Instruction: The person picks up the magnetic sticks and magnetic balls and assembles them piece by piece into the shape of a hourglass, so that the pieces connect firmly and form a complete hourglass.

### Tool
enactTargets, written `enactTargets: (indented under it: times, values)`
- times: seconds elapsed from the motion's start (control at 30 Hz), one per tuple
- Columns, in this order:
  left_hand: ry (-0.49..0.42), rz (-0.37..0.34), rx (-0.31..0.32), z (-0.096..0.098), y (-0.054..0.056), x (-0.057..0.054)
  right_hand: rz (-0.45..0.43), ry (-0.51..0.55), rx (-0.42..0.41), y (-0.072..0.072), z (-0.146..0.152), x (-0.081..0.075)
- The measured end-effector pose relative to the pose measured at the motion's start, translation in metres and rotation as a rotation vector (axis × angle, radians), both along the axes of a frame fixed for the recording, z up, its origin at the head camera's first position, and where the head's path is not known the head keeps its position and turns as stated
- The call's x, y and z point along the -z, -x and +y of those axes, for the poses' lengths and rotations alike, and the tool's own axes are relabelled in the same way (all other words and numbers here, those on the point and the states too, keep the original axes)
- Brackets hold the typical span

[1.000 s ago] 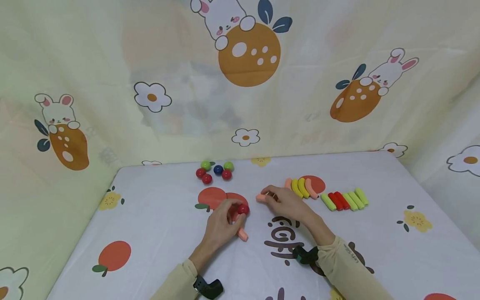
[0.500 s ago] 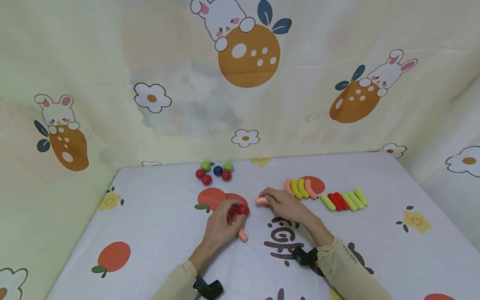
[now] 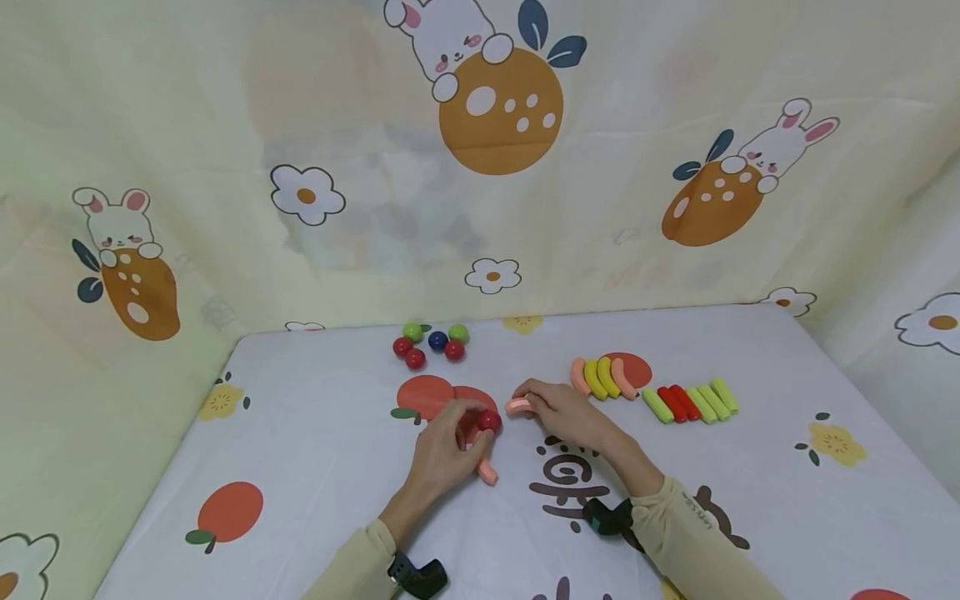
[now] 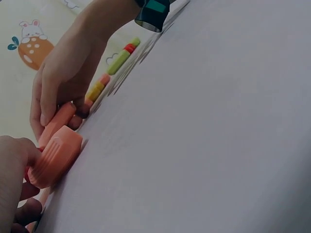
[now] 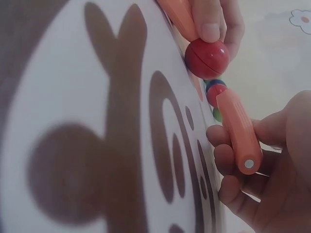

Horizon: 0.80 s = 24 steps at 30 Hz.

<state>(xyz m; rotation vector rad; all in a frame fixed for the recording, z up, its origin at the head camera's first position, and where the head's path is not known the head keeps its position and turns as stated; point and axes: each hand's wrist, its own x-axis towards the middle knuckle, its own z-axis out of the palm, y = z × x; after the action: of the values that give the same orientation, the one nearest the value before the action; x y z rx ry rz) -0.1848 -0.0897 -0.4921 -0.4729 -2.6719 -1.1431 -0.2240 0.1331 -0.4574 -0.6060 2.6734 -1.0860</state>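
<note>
In the head view my left hand (image 3: 442, 454) grips a red ball (image 3: 489, 421) and an orange stick (image 3: 487, 472) that points toward the near side. The right wrist view shows a thumb on that stick, right at the red ball (image 5: 206, 59). To the right, my right hand (image 3: 566, 412) pinches a curved orange stick (image 3: 519, 406) between thumb and fingers. This curved stick (image 5: 239, 131) has a pale round dot on its end. Its free end points toward the red ball, with a small gap between them in the head view.
Several red, green and blue balls (image 3: 437, 340) lie at the back. Yellow and pink curved sticks (image 3: 603, 377) lie in a row behind my right hand, with green and red straight sticks (image 3: 690, 402) farther right. A patterned cloth (image 3: 315, 500) covers the table; a curtain (image 3: 360, 250) hangs behind.
My right hand has moved slightly left and nearer with the curved orange stick, closing the distance to the red ball. My left hand has stayed almost still.
</note>
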Motion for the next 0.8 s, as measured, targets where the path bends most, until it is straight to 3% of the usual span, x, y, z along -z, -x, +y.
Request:
enactTargets:
  times: [0.33, 0.8]
  values:
    - [0.008, 0.015, 0.005, -0.0002, 0.0007, 0.0011, -0.035, 0.005, -0.002, -0.0038, -0.0079, -0.0028]
    - [0.015, 0.017, 0.027, -0.0005, 0.0001, -0.0002, -0.009, 0.002, -0.043, -0.0039, -0.0097, -0.0004]
